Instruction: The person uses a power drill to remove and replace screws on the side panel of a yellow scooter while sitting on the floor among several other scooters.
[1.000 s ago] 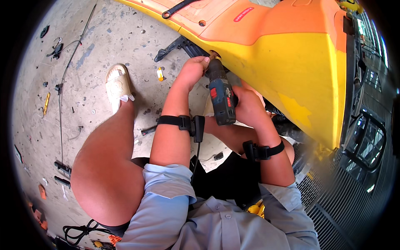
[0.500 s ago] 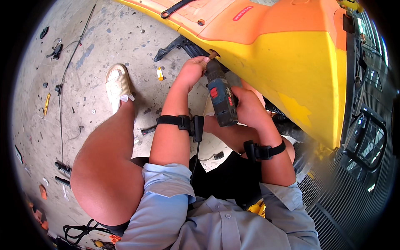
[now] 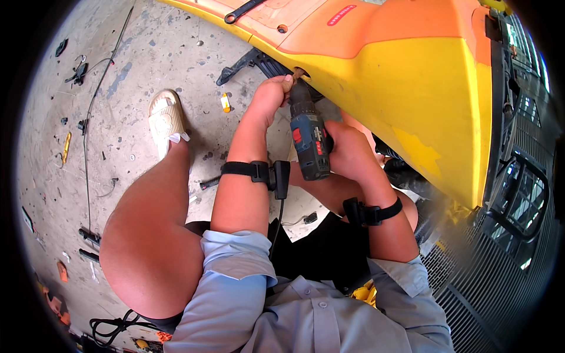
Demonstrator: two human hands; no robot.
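My right hand (image 3: 348,147) is closed around the grip of a dark blue and black cordless drill (image 3: 311,141) with red switches. The drill points up at a hole in the lower edge of the yellow and orange hull-like plastic body (image 3: 400,88). My left hand (image 3: 272,97) is closed in a pinch beside the drill's nose, at a small brown piece (image 3: 297,73) by the hole; what exactly its fingertips grip is partly hidden. A black slotted bracket (image 3: 265,65) lies behind them under the body's edge.
A black wrench (image 3: 241,12) lies on the orange top. On the speckled floor (image 3: 118,165) are a yellow piece (image 3: 225,102), long cable and several small black parts. My legs are spread either side of my arms. Metal grating (image 3: 471,294) and a black framed rack (image 3: 521,194) stand at the right.
The drill's front and my left fingertips have shifted slightly upward in view along with the hole and body edge. Both hands keep their holds; the drill body has tilted a little.
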